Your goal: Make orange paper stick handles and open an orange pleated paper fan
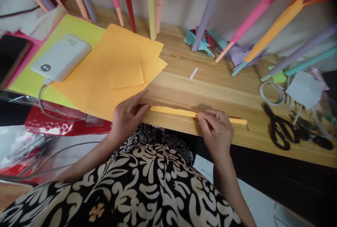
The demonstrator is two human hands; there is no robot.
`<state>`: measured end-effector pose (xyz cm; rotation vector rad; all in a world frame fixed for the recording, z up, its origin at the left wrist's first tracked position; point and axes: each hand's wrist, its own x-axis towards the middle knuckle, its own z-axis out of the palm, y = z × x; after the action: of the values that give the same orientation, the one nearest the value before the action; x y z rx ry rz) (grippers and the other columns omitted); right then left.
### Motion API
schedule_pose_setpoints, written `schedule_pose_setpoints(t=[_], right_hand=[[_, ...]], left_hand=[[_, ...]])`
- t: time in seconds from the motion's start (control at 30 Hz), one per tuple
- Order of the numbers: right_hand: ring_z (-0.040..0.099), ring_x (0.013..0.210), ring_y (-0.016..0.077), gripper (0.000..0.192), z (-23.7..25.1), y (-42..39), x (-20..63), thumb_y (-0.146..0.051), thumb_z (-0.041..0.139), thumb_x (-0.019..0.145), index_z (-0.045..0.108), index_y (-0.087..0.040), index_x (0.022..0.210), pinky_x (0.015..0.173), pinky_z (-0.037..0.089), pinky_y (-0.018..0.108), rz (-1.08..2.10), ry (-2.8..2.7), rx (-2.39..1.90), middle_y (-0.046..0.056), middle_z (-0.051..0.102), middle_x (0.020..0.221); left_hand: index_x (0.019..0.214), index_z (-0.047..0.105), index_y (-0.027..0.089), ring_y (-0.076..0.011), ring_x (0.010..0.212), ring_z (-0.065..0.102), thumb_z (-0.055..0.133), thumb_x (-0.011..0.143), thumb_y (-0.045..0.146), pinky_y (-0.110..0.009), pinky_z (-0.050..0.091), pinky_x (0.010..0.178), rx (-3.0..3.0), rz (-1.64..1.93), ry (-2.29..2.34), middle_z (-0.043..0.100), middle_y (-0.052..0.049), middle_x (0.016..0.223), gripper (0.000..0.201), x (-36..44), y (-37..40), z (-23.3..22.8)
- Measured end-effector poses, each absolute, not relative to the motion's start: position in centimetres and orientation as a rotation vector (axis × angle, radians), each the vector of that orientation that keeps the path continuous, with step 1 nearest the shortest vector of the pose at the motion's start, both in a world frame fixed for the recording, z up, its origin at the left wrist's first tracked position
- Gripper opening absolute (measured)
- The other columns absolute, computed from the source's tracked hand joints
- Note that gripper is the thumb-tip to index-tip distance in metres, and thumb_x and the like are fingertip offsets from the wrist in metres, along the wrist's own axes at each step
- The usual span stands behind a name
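A rolled yellow paper tube (173,111) lies flat along the near edge of the wooden table (210,86), running left to right. The left hand (129,114) pinches the tube's left end between fingers and thumb, while the right hand (216,128) presses down on it nearer its right end, fingertips closed over the roll; a short stub of the tube pokes out beyond that hand.

Just behind the tube's left end lies a stack of orange paper sheets (118,69), overlapping a yellow-green sheet (71,30) farther left. On that sheet rests a white power bank (61,57), its cable (43,104) looping off the table edge. Behind the tube's middle, well apart, sits a small white paper strip (193,73). To the right of the tube lie black scissors (279,128), and behind them a roll of clear tape (272,93). Farther back from the tube, against the wall, lean many rolled paper sticks (151,6) in pink, purple, orange and teal, with a heap of coloured paper scraps (237,53) at their feet. Below the tube, a black-and-cream patterned garment (147,185) covers the person's lap.
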<state>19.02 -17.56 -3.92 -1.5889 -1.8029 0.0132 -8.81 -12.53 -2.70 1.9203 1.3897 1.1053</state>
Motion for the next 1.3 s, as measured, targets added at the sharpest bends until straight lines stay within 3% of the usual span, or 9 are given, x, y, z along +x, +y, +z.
schedule_pose_setpoints(t=[0.07,0.17,0.4,0.73,1.03,1.3], right_hand=[[0.066,0.080,0.0213,0.012,-4.0,-17.5,19.1,-0.025,0.067,0.094,0.079,-0.026,0.095,0.072,0.053,0.037,0.018,-1.806,-1.594,0.004,0.072,0.088],[0.066,0.080,0.0214,0.012,-4.0,-17.5,19.1,-0.025,0.067,0.094,0.079,-0.026,0.095,0.072,0.053,0.038,0.017,-1.811,-1.593,0.004,0.073,0.089],[0.067,0.080,0.0221,0.012,-4.0,-17.6,19.1,-0.026,0.067,0.094,0.080,-0.027,0.094,0.071,0.054,0.038,0.014,-1.804,-1.604,0.005,0.073,0.088],[0.066,0.078,0.0214,0.011,-4.2,-17.5,19.1,-0.024,0.068,0.093,0.080,-0.024,0.094,0.070,0.054,0.037,-0.019,-1.808,-1.582,0.005,0.073,0.087],[0.067,0.079,0.0216,0.013,-4.1,-17.6,19.0,-0.026,0.067,0.094,0.080,-0.026,0.095,0.071,0.054,0.038,-0.007,-1.795,-1.594,0.005,0.073,0.087],[0.066,0.083,0.0219,0.015,-4.1,-17.7,18.7,-0.025,0.067,0.095,0.080,-0.027,0.102,0.074,0.054,0.039,0.032,-1.772,-1.601,0.005,0.073,0.088]], left_hand=[[0.136,0.063,0.020,-0.0162,0.085,0.074,0.065,0.093,0.020,-0.033,0.061,0.087,1.845,1.121,1.409,0.080,-0.003,0.094,0.043,-9.0,-12.5,-2.7],[0.130,0.067,0.020,-0.0169,0.093,0.074,0.061,0.095,0.019,-0.034,0.060,0.092,1.888,1.157,1.409,0.080,-0.004,0.100,0.036,-9.4,-12.3,-2.5],[0.126,0.069,0.019,-0.0161,0.092,0.073,0.058,0.097,0.015,-0.032,0.060,0.085,2.046,1.128,1.375,0.078,-0.005,0.100,0.031,-9.7,-12.2,-2.1],[0.115,0.073,0.017,-0.0209,0.094,0.070,0.059,0.096,0.016,-0.037,0.057,0.082,2.207,1.079,1.338,0.077,-0.009,0.105,0.024,-10.0,-12.3,-2.3],[0.120,0.069,0.019,-0.0233,0.090,0.066,0.070,0.092,0.033,-0.039,0.052,0.079,2.301,1.031,1.278,0.076,-0.008,0.100,0.032,-9.6,-12.0,-3.1],[0.087,0.071,0.021,-0.0226,0.077,0.059,0.068,0.092,0.030,-0.038,0.041,0.071,2.438,0.927,1.292,0.072,-0.005,0.084,0.011,-9.2,-11.1,-3.4]])
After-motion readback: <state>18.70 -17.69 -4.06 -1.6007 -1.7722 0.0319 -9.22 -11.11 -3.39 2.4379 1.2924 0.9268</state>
